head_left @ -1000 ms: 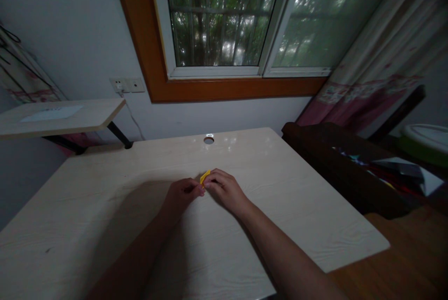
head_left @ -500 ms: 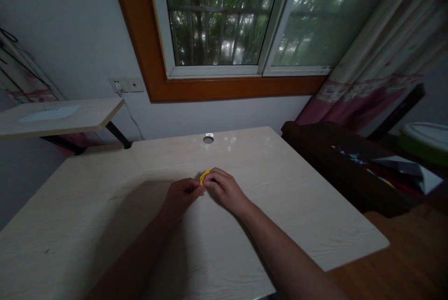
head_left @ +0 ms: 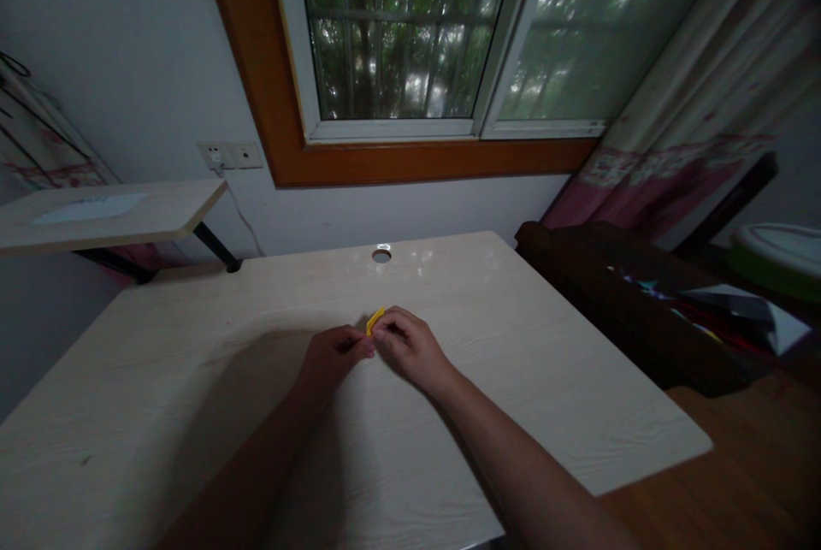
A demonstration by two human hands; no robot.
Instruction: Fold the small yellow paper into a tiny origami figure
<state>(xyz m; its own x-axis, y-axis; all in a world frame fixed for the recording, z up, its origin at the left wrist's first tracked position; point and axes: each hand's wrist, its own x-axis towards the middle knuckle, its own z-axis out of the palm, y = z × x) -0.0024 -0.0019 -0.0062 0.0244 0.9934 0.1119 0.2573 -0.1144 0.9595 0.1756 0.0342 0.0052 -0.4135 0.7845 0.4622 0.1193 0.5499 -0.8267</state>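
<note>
A small yellow piece (head_left: 375, 320), thin and angular, is pinched between my hands over the middle of the table (head_left: 513, 413). Its exact kind is hard to make out, since fingers cover much of it. My right hand (head_left: 409, 340) is closed on its right side, fingers curled. At its lower left end, my left hand (head_left: 334, 351) is closed in a pinch, thumb against fingertip. The two hands' fingertips nearly meet.
A round cable hole (head_left: 381, 257) lies near the table's back edge. At the back left stands a raised shelf (head_left: 180, 212) on black legs, bearing a paper sheet (head_left: 90, 208). Right of the table is a dark brown piece of furniture (head_left: 577, 276) with papers on it.
Both hands stay in nearly the same place with the yellow piece between them. Only very slight finger movement shows.
</note>
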